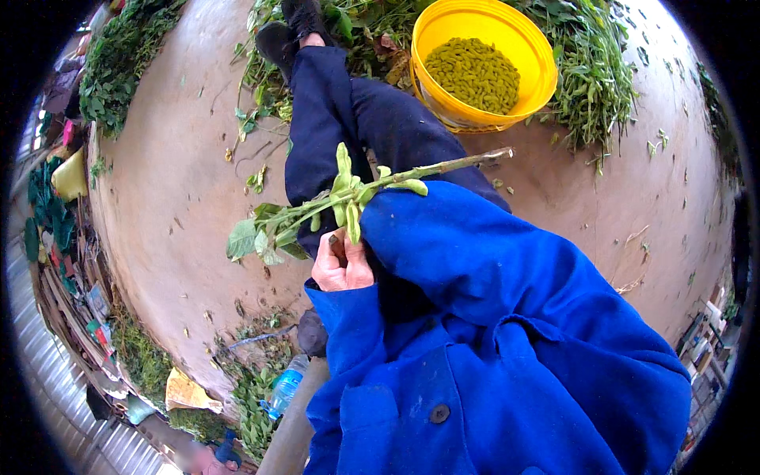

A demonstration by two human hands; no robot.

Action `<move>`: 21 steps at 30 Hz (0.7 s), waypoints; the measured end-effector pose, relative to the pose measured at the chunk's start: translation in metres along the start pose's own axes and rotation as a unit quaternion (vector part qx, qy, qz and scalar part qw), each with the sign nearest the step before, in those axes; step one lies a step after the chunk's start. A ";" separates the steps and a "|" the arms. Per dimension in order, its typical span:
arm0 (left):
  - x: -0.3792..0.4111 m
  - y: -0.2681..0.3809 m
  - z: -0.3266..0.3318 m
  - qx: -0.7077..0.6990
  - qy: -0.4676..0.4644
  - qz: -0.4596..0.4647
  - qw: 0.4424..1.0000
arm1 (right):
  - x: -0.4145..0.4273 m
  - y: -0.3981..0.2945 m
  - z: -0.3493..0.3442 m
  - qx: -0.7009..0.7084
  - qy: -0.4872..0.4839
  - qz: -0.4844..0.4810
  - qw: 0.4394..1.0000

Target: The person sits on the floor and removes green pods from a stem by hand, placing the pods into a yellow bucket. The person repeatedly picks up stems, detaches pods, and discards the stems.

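My left hand [343, 264] is closed just below a leafy bean stalk [409, 175]. A brown stem end [336, 244] shows between its thumb and fingers; whether it joins that stalk cannot be seen. Plump green pods [353, 221] hang from the stalk right at my fingertips. Its bare cut end points to the upper right, and its leaves [243, 238] spread to the left above my dark trousers [386, 113]. My right hand is out of sight behind the blue right sleeve [439, 231], which ends beside the pods.
A yellow bucket [543, 77] partly filled with green pods [472, 74] stands beyond my knees. Heaps of bean plants [594, 89] surround it. Leaf scraps litter the concrete floor [172, 196]. A plastic bottle [286, 386] lies at lower left; a person [211, 463] is farther back.
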State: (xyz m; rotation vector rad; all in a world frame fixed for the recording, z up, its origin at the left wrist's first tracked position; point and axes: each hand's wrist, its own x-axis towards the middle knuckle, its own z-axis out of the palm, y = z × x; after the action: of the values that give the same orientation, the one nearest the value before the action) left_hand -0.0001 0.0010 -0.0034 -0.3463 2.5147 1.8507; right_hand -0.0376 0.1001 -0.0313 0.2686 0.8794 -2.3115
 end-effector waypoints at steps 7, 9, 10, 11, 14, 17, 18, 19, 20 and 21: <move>0.006 0.013 -0.018 0.184 0.049 0.071 0.979 | -0.011 -0.006 -0.017 -0.004 0.008 0.013 1.000; 0.012 0.006 -0.027 0.205 0.111 0.114 0.966 | -0.012 -0.004 -0.016 -0.002 -0.002 0.028 1.000; 0.021 -0.001 -0.025 0.221 0.109 0.147 0.958 | -0.011 -0.003 -0.020 -0.006 0.002 0.025 1.000; 0.029 -0.007 -0.023 0.236 0.108 0.180 0.949 | -0.012 -0.004 -0.023 -0.009 0.006 0.022 1.000; 0.035 -0.002 -0.019 0.276 0.090 0.185 0.939 | -0.013 -0.006 -0.025 -0.010 0.006 0.026 1.000; 0.038 -0.008 -0.020 0.292 0.089 0.210 0.929 | -0.015 -0.005 -0.025 -0.014 0.001 0.032 0.999; 0.040 -0.008 -0.020 0.298 0.090 0.220 0.925 | -0.016 -0.006 -0.025 -0.014 0.001 0.033 0.999; 0.041 -0.009 -0.019 0.304 0.091 0.230 0.920 | -0.015 -0.006 -0.025 -0.016 0.001 0.035 0.999; 0.040 -0.008 -0.018 0.299 0.092 0.228 0.922 | -0.016 -0.006 -0.024 -0.016 0.001 0.035 0.999; 0.042 -0.008 -0.016 0.278 0.089 0.219 0.931 | -0.016 -0.006 -0.024 -0.019 0.002 0.033 0.999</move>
State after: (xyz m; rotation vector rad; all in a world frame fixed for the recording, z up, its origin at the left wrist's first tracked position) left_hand -0.0376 -0.0242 -0.0115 0.0712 3.2975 1.1171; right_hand -0.0299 0.1273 -0.0401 0.2827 0.9015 -2.2327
